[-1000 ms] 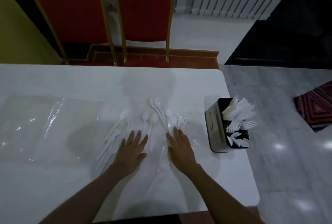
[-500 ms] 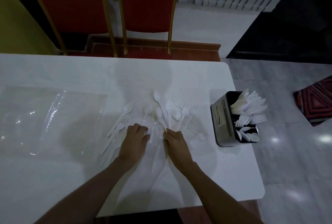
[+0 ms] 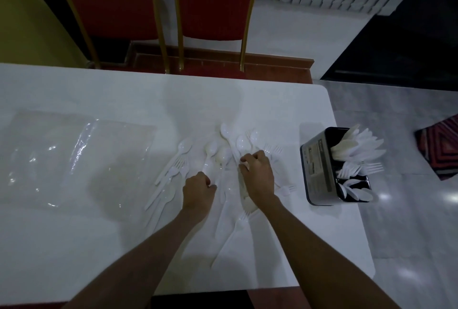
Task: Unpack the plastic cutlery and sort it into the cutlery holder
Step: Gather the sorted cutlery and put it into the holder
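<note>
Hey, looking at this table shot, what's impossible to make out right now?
1. Head view: what the left hand and right hand grip, if anything; curled fingers cover it.
2. Head view: label print on the cutlery holder; too small and dim.
3. Head view: loose cutlery under the right forearm; the arm hides it.

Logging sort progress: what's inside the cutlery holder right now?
The cutlery holder holds white knives at the far end, forks in the middle, spoons nearest. Its dark wall hides their lower ends and any dividers.
</note>
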Tool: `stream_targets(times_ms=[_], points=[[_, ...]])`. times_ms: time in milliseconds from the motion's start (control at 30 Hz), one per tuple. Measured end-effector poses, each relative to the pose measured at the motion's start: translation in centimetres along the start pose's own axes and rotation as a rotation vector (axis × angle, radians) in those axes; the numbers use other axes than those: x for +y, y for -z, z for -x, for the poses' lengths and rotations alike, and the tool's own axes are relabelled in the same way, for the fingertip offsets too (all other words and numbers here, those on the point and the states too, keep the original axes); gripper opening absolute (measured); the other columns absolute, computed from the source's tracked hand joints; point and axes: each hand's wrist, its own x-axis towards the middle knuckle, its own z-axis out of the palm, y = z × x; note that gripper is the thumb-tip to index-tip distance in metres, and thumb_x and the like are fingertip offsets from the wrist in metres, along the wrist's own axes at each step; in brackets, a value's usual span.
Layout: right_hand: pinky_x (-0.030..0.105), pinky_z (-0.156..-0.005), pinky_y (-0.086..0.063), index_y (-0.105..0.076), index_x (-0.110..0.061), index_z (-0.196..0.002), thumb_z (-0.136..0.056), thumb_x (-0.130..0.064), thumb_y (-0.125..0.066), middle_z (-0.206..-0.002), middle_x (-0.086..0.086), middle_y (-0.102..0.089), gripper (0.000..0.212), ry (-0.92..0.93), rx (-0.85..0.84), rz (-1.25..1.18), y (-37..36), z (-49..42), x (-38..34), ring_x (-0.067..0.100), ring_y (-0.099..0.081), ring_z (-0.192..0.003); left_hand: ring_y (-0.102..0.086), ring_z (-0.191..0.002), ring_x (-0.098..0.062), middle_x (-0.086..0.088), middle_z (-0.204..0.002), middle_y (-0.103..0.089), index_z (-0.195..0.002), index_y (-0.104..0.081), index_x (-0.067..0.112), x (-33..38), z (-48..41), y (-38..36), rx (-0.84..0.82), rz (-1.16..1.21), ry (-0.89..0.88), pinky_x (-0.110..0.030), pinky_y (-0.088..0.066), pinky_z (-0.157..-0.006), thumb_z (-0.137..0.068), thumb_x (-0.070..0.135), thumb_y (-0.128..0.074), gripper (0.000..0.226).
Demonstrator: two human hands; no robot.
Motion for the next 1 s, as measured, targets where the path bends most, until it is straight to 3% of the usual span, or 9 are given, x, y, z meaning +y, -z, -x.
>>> stream_targets(times_ms=[100,233,333,400,500,667,733,900,1000], points=[[0.038,-0.076,-0.054,-0.062,-0.005,-0.110,-0.092,-0.021,-0.058,-0.109,0.012,-0.056,0.024,0.020,-0.071,0.083,-0.6,-1.1,-1.6,0.028,-0.055,-0.101,-0.061,-0.081,-0.019,-0.007,-0.086,-0.067,-0.089,-0.066,0.003,-0.1,-0.1,0.3,-0.011,-0.013,0.027,-0.023,-0.036,-0.066,-0.086,0.015,-0.062,0.013],[0.039,-0.082,-0.052,-0.051,-0.005,-0.118,-0.090,-0.028,-0.065,-0.113,0.012,-0.056,0.039,-0.138,-0.126,0.118,-0.8,-2.4,-2.6,0.029,-0.055,-0.106,-0.059,-0.074,-0.019,-0.005,-0.075,-0.064,-0.083,-0.065,0.004,-0.8,-0.1,0.6,-0.015,0.008,0.038,-0.026,-0.041,-0.065,-0.083,0.018,-0.065,0.014],[0.038,-0.082,-0.050,-0.054,-0.004,-0.115,-0.091,-0.018,-0.061,-0.113,0.013,-0.059,0.028,-0.197,-0.126,0.146,-0.7,-2.8,-2.7,0.029,-0.056,-0.107,-0.057,-0.070,-0.015,-0.002,-0.073,-0.061,-0.080,-0.062,0.007,-1.5,0.2,1.1,-0.004,0.079,0.010,-0.021,-0.040,-0.061,-0.080,0.024,-0.072,0.019],[0.036,-0.079,-0.049,-0.056,-0.003,-0.111,-0.092,-0.011,-0.055,-0.109,0.013,-0.060,0.020,-0.212,-0.151,0.156,-0.4,-2.9,-2.6,0.029,-0.060,-0.103,-0.055,-0.068,-0.013,0.000,-0.071,-0.059,-0.078,-0.060,0.010,-2.2,0.7,1.6,0.037,0.119,-0.023,-0.016,-0.034,-0.056,-0.080,0.024,-0.072,0.018],[0.030,-0.070,-0.045,-0.058,-0.005,-0.096,-0.089,-0.016,-0.058,-0.096,0.013,-0.062,0.013,-0.244,-0.205,0.080,0.1,-2.9,-2.4,0.028,-0.063,-0.088,-0.052,-0.069,-0.012,0.001,-0.073,-0.056,-0.075,-0.055,0.015,-4.1,2.1,2.7,0.153,0.132,-0.081,-0.014,-0.031,-0.056,-0.083,0.017,-0.068,0.015],[0.022,-0.053,-0.033,-0.042,-0.016,-0.067,-0.083,-0.021,-0.065,-0.062,-0.001,-0.046,0.028,-0.265,-0.167,-0.135,0.2,-0.6,-2.3,0.011,-0.041,-0.053,-0.047,-0.091,-0.023,-0.006,-0.096,-0.049,-0.097,-0.054,0.009,-9.3,4.8,4.5,0.316,0.007,-0.054,-0.031,-0.043,-0.076,-0.084,0.010,-0.067,0.018],[0.021,-0.049,-0.032,-0.045,-0.014,-0.068,-0.083,-0.020,-0.066,-0.060,-0.002,-0.046,0.025,-0.280,-0.187,-0.166,0.1,0.7,-2.5,0.007,-0.039,-0.050,-0.048,-0.092,-0.028,-0.011,-0.095,-0.053,-0.098,-0.057,0.005,-10.5,5.2,4.7,0.291,-0.057,-0.004,-0.038,-0.045,-0.079,-0.085,0.014,-0.067,0.018],[0.022,-0.053,-0.036,-0.053,-0.009,-0.077,-0.082,-0.019,-0.066,-0.065,0.000,-0.051,0.017,-0.306,-0.198,-0.177,-0.1,2.4,-2.5,0.009,-0.044,-0.055,-0.047,-0.085,-0.024,-0.006,-0.081,-0.054,-0.084,-0.058,0.009,-8.9,4.1,4.2,0.195,-0.031,-0.017,-0.026,-0.033,-0.070,-0.087,0.016,-0.063,0.008],[0.021,-0.051,-0.033,-0.052,-0.009,-0.077,-0.082,-0.017,-0.066,-0.065,-0.001,-0.051,0.017,-0.312,-0.176,-0.166,0.3,2.8,-2.2,0.011,-0.046,-0.057,-0.053,-0.083,-0.025,-0.006,-0.080,-0.056,-0.083,-0.061,0.008,-7.0,3.3,3.3,0.178,0.019,-0.015,-0.027,-0.036,-0.070,-0.085,0.015,-0.065,0.008]])
